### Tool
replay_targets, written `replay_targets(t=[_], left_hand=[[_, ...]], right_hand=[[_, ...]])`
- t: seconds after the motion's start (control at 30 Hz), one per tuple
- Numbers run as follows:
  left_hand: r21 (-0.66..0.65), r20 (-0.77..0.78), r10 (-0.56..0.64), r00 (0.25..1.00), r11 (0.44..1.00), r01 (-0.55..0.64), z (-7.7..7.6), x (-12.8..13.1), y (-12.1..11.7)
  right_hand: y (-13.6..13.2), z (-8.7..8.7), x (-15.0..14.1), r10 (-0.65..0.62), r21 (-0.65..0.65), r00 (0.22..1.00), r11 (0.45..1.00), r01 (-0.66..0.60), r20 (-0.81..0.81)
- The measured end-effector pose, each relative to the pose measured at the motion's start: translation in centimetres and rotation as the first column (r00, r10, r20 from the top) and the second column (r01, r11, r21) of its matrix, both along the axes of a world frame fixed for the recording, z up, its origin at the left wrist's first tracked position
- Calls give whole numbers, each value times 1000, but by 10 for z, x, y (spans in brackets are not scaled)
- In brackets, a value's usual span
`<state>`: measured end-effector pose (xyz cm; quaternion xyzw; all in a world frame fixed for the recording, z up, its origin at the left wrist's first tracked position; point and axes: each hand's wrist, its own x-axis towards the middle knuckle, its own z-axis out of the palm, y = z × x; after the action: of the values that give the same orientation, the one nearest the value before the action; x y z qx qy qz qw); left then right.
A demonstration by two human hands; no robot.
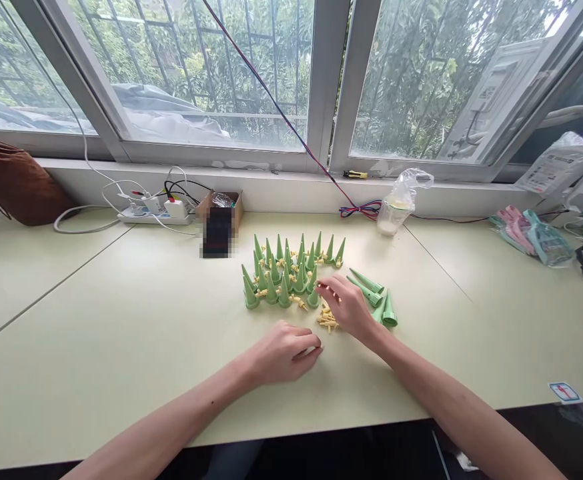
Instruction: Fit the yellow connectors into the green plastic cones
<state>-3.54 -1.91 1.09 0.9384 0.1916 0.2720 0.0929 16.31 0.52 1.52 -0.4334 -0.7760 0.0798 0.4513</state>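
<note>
Head view: right hand is pinching narrowly beside the cones, left hand resting curled before them, contents unclear, a stray brush risking toppling one.

Spike rows mid-table, dead ahead of me. My right hand is at their right front corner, fittings pile just beside it, loose spikes to its right. My left hand sits nearer me, left of the pile. Behind the rows: carton back left, power strip left of that; cable coil and bagged cup back right. Pouch far left, packets far right.
</note>
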Motion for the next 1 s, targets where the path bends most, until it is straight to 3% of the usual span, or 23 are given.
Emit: replay_targets(t=[0.47,0.6,0.73,0.83,0.87,0.93,1.0], left_hand=[[-12,38,10,999,1000,-9,2,-1,2],[35,191,25,981,999,-32,3,-4,9],[189,382,45,923,974,-126,12,-20,20],[348,421,74,904,907,-236,29,-47,35],[339,458,176,871,872,-354,37,-58,42],[185,532,498,685,721,-668,52,-81,62],[-2,440,771,460,513,-858,64,-102,87]], right_hand=[[-5,4,15,-80,-21,993,997,79,-83],[-10,-3,14,-23,-12,998,1000,24,59],[-14,-10,5,26,116,987,992,-45,159],[-15,-11,-1,40,146,981,987,-69,192],[-16,-11,-2,41,155,979,985,-72,199],[-16,-11,-3,35,176,979,982,-71,200],[-17,-11,-3,28,187,982,980,-64,189]])
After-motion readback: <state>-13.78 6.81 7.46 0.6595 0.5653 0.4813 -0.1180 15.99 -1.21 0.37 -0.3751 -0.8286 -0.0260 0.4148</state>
